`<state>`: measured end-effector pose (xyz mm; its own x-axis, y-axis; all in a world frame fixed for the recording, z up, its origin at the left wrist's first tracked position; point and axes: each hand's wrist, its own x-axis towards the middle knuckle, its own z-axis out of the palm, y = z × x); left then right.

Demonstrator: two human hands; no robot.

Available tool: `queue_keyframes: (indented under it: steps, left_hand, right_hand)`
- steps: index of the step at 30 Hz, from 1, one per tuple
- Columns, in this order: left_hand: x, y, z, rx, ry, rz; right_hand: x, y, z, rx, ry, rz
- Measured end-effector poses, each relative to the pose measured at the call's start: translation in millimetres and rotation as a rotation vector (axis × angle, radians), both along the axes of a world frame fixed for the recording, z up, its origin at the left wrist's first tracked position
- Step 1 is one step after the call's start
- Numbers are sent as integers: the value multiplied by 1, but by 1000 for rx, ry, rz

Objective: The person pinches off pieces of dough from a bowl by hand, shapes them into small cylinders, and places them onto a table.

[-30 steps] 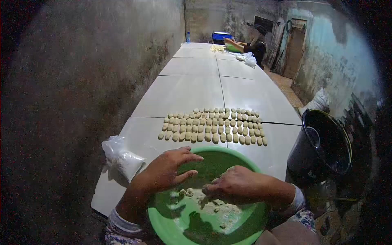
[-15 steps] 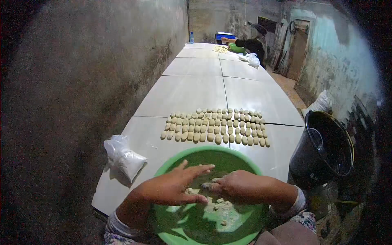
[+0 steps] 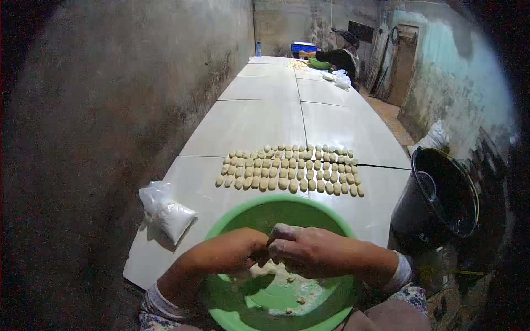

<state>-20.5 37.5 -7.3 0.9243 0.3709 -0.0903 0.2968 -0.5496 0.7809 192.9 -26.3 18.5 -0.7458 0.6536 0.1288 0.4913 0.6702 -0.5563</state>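
My left hand (image 3: 243,251) and my right hand (image 3: 303,248) meet over a large green basin (image 3: 331,212), their fingers curled in against each other. Anything between the fingers is too hidden to name. Below them, whitish dough scraps and flour (image 3: 301,292) cling to the basin's bottom. Just beyond the basin, rows of small oval dough pieces (image 3: 284,171) lie on the white table (image 3: 254,124).
A clear bag of white powder (image 3: 172,218) sits on the left edge. A black bucket (image 3: 408,215) stands at the right. At the far end are a person (image 3: 345,55), another green basin (image 3: 319,64), a blue box (image 3: 303,48) and a plastic bag (image 3: 342,80).
My left hand has gone from spread fingers to curled ones and moved against my right hand. My right hand has shifted slightly left. The far person has changed posture.
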Motion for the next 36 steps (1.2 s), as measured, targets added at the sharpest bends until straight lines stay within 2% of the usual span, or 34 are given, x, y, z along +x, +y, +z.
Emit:
queue_keyframes:
  steps: [1, 2, 3, 5, 6, 10, 13, 15, 16, 17, 19, 20, 23, 25, 26, 30, 32, 33, 35, 36]
  left_hand:
    - [-1, 1, -1, 69, -62, 36]
    - [-1, 3, 1, -25, -5, 41]
    - [-1, 3, 0, -23, -6, 41]
    - [-2, 3, -6, 101, -262, 11]
    - [-1, 1, 0, -81, -213, 29]
    - [-1, 9, -3, -100, -118, 131]
    - [1, 2, 6, -170, -185, 233]
    - [0, 7, -5, -95, -224, 221]
    - [0, 6, -1, -142, -196, 188]
    - [0, 6, 3, -188, -169, 154]
    - [0, 6, 6, -182, -128, 66]
    - [-1, 6, 5, -165, -149, 33]
    - [-3, 4, 2, -194, -172, 41]
    - [-6, 8, 3, -87, -38, 19]
    - [-5, 5, 5, -74, -96, 22]
    - [-2, 2, 17, 7, -64, 52]
    - [0, 2, 12, -103, -97, 26]
    - [0, 1, 10, -102, -97, 25]
    - [-1, 0, 8, -42, -201, -49]
    - [-1, -1, 7, -42, -201, -49]
  right_hand:
    - [1, 1, -2, -115, 49, -39]
    - [2, 5, -5, 96, 112, 77]
    - [3, 7, -8, 98, 111, 77]
    - [4, 10, -11, 113, 88, 89]
    - [5, 11, -6, 91, 109, 93]
    - [5, 11, -8, 129, 106, 53]
    - [7, 11, -15, 254, 76, 7]
    - [6, 7, -7, 16, -18, 43]
    - [4, 6, -8, 152, -144, 35]
    - [5, 6, -7, 152, -144, 36]
    - [7, 5, -3, 234, -90, 60]
    - [8, 9, -15, 269, 20, 63]
    - [6, 10, -20, 197, 5, 36]
    - [4, 8, -10, 129, -41, 12]
    - [4, 8, -7, 61, -88, -12]
    - [0, 5, -7, 239, -80, 28]
    - [-2, 5, -4, -13, -61, -96]
    - [0, 4, -5, -13, -61, -97]
    - [4, 1, -6, 197, -119, -42]
    - [5, 0, -5, 197, -119, -42]
